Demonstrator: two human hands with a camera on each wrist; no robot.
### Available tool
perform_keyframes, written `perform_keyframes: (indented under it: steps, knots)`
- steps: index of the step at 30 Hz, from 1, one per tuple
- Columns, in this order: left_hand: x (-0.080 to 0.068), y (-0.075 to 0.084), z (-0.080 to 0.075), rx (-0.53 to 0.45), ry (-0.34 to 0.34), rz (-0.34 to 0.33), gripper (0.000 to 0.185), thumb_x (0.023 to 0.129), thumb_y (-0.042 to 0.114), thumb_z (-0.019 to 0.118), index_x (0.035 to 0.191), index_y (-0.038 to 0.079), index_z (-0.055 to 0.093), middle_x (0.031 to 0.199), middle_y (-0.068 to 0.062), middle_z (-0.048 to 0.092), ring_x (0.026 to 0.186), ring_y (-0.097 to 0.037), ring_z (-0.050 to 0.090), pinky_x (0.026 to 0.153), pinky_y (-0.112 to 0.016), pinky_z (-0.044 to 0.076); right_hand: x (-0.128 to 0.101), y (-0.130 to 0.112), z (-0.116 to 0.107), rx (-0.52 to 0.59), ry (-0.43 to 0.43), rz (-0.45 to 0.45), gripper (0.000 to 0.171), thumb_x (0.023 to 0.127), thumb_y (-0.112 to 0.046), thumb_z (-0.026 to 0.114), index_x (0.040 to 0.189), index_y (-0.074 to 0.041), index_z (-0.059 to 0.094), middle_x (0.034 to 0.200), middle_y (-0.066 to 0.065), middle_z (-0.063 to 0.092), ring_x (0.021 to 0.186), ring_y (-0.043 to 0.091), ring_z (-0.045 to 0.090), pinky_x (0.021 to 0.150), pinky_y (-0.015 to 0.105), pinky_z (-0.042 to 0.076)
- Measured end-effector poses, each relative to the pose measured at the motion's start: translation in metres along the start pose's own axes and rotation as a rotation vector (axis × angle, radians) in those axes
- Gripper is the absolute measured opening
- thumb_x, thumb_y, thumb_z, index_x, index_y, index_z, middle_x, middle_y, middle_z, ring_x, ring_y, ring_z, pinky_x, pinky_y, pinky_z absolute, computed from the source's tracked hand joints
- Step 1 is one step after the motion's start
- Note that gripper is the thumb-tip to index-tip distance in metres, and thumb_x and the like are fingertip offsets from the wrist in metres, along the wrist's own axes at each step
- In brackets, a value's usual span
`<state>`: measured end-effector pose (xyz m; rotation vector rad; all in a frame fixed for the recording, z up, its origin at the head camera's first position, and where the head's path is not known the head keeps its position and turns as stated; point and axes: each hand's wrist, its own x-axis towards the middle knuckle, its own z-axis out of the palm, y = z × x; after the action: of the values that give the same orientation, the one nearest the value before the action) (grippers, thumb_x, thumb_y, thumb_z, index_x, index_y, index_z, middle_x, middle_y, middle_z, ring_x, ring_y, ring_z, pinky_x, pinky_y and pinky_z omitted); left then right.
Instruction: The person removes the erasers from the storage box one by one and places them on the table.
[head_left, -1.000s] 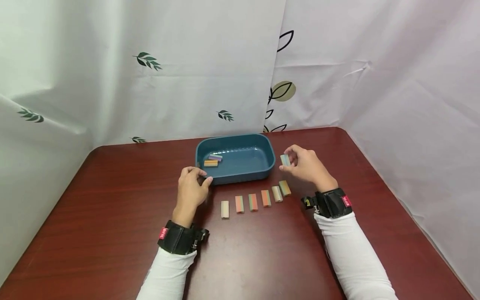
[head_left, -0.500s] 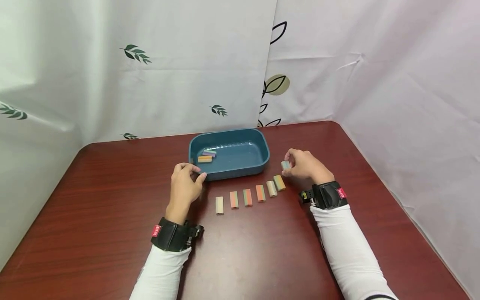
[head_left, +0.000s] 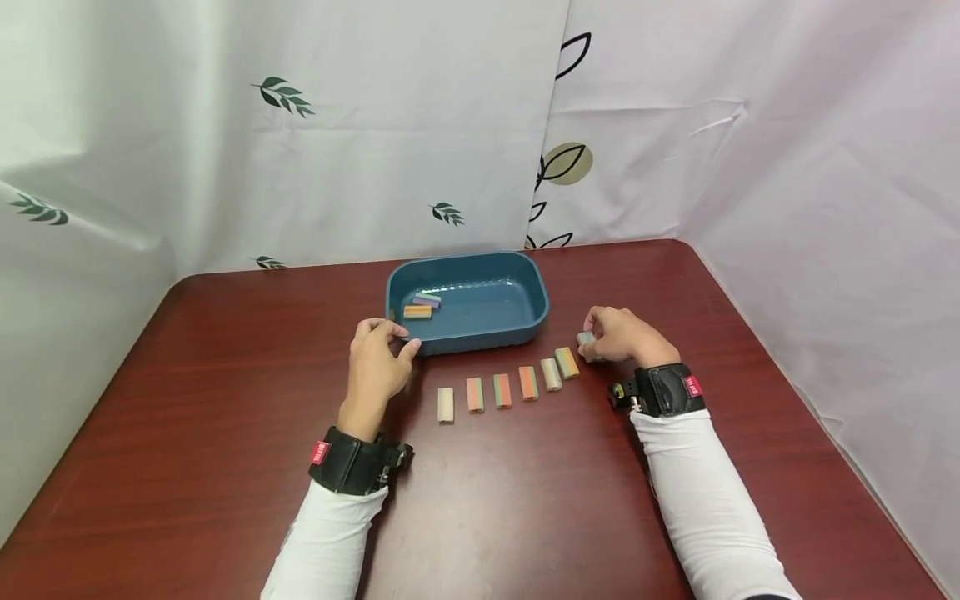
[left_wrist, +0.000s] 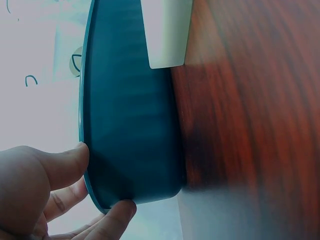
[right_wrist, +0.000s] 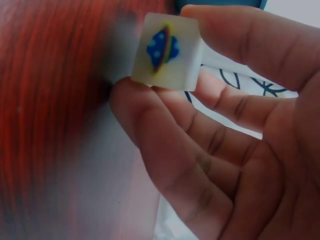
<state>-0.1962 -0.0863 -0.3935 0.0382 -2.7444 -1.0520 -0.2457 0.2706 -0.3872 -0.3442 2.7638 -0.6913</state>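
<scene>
My right hand [head_left: 626, 335] pinches a pale blue eraser [head_left: 588, 345] between thumb and fingertips, low over the table at the right end of a slanting row. In the right wrist view, the end of this eraser [right_wrist: 167, 52] bears a blue ringed-planet picture. My left hand [head_left: 378, 362] holds the near left corner of a dark blue rectangular basin [head_left: 480, 340]. In the left wrist view its thumb [left_wrist: 70, 162] lies at the basin's rim, with other fingers around the corner. The row includes a yellow striped eraser [head_left: 567, 362], closest to the right hand.
Inside the basin, at its left, lie an orange striped eraser [head_left: 417, 312] and a purple one [head_left: 427, 300]. A cream eraser [head_left: 446, 406] is at the row's left end, with several others between. White patterned cloth [head_left: 360, 167] hangs behind the brown table [head_left: 187, 400].
My right hand has carried the pale blue eraser from beside the basin's right end toward me and down, to the right end of the row. The left hand stays at the basin's corner.
</scene>
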Motion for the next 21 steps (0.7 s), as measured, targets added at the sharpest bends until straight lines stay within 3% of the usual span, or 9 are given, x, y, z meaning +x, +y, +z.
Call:
perform_keyframes:
  steps: [16,21]
  knots:
    - [0.0012,-0.0012,-0.0003,0.02,-0.022,-0.016,0.024,0.094,0.023,0.066,0.107,0.003,0.063,0.133,-0.019,0.042,0.113,-0.034,0.05,0.093,-0.047,0.045,0.004,-0.0031,0.0051,0.025,-0.069,0.021,0.026,0.086,-0.017,0.07,0.102,-0.002,0.055,0.083,0.009,0.059,0.068,0.022,0.054,0.059,0.034,0.044]
    - [0.002,-0.0002,-0.0009,0.016,-0.021,-0.017,0.023,0.094,0.023,0.066,0.106,0.004,0.063,0.133,-0.018,0.042,0.114,-0.034,0.049,0.093,-0.047,0.045,0.0033,-0.003,0.0038,0.005,-0.046,0.0,0.026,0.086,-0.019,0.071,0.101,-0.002,0.056,0.081,0.008,0.06,0.068,0.021,0.055,0.061,0.034,0.044]
